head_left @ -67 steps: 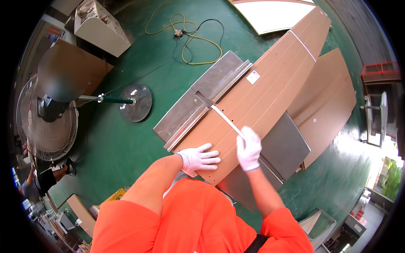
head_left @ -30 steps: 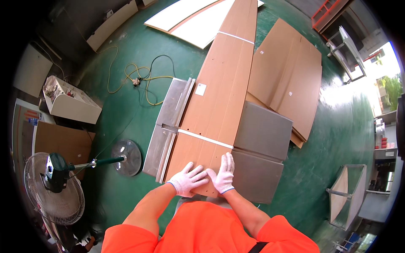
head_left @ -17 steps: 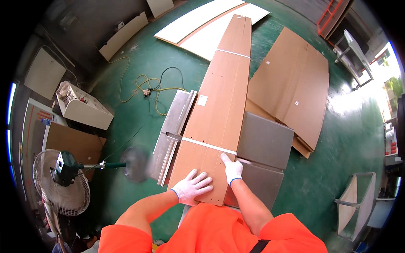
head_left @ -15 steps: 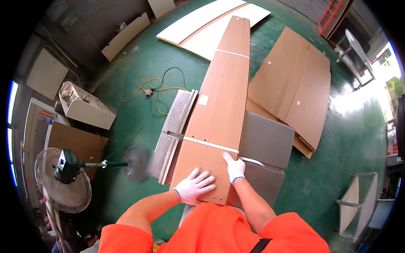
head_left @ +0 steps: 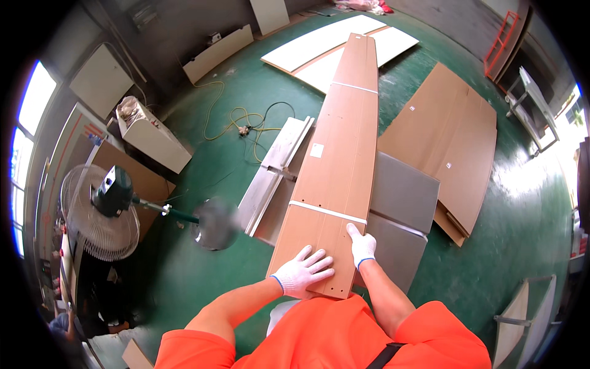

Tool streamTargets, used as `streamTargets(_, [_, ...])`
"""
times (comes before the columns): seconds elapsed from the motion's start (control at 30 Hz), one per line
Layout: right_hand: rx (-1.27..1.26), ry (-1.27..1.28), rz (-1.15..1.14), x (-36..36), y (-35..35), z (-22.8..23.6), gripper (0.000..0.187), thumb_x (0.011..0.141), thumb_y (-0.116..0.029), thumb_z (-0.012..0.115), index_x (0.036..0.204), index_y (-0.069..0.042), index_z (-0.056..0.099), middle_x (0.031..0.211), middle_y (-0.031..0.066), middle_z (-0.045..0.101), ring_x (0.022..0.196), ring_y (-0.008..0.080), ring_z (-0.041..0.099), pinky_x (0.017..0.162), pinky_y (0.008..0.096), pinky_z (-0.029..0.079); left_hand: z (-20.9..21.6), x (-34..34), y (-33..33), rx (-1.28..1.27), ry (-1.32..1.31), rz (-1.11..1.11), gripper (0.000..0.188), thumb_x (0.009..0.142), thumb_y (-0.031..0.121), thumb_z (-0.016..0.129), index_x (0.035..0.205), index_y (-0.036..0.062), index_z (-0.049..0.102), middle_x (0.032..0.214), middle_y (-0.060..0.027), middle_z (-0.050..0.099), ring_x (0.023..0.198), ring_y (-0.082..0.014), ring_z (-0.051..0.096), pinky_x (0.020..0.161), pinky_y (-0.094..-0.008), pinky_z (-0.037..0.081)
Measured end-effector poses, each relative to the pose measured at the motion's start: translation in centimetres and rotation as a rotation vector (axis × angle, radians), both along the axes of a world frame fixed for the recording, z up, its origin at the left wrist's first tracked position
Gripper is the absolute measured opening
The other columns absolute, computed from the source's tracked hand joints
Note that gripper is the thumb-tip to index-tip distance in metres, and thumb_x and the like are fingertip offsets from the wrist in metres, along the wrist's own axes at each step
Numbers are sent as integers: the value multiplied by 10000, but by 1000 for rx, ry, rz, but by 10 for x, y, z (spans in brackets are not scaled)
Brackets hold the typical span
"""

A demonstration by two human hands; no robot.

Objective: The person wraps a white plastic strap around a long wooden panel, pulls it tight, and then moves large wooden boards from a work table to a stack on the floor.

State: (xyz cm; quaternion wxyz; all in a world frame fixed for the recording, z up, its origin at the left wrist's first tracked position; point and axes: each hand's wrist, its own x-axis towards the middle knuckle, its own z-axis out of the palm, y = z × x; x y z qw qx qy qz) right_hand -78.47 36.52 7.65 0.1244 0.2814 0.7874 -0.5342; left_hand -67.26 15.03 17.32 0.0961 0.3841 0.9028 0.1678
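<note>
A long, narrow brown panel (head_left: 329,178) runs away from my body, with two white straps around it and a small white label. Small dark holes dot its near end. My left hand (head_left: 303,273), in a white knitted glove, lies flat on the near end, fingers spread. At the right edge, my right hand (head_left: 361,245), gloved too, grips the panel with the thumb on top; its other fingers are mostly hidden. Beneath the panel lie grey flat pieces (head_left: 405,190) on the right and pale grooved boards (head_left: 273,172) on the left.
Wide brown boards (head_left: 445,144) lie on the green floor to the right, white panels (head_left: 326,43) at the far end. A standing fan (head_left: 114,203) and a white bin (head_left: 150,138) are at left, near a yellow cable (head_left: 218,111). Metal-framed carts (head_left: 531,111) stand at right.
My view has shifted, so the surroundings sit farther right and mostly lower in the picture. Both hands keep their places on the panel.
</note>
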Motion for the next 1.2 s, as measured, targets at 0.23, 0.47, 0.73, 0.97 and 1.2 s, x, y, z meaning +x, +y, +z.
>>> streamTargets(0.23, [26,50,0,152,-5,-31,632,797,-456,826,970,134,684,961,251,724,893,307,690,838,407,517,-21,153,-14,68,-2,39,854,735,569,742,1430,143,490,1522,-145,413,1434,-365,357,1163,-600,247])
streamTargets(0.47, [-66,-62,209,376,-21,-2,591,870,-411,776,1116,110,644,1052,218,722,951,299,701,840,387,527,-47,360,-27,-275,188,1333,782,808,574,664,1373,56,506,1416,-228,485,1317,-408,457,1118,-554,323])
streamTargets(0.73, [-575,-436,210,349,-16,-21,973,904,-791,437,1460,7,452,1388,161,561,1232,303,555,1020,455,464,-64,514,-80,-175,-308,1839,646,885,655,548,1064,57,712,1051,-185,702,1006,-360,667,889,-469,518])
streamTargets(0.97, [-445,-693,-208,209,17,-50,969,755,-956,240,1294,-240,608,1387,104,484,1168,319,504,965,474,472,-81,518,-62,-175,-566,1958,646,896,667,500,966,69,736,965,-181,712,972,-354,673,843,-472,522])
streamTargets(1.2, [-517,-767,27,175,41,-121,946,753,-950,325,1488,-362,423,1568,-73,391,1401,249,392,1068,483,413,-117,547,21,-140,-709,2097,552,890,622,532,903,113,744,959,-128,718,967,-311,669,846,-440,512])
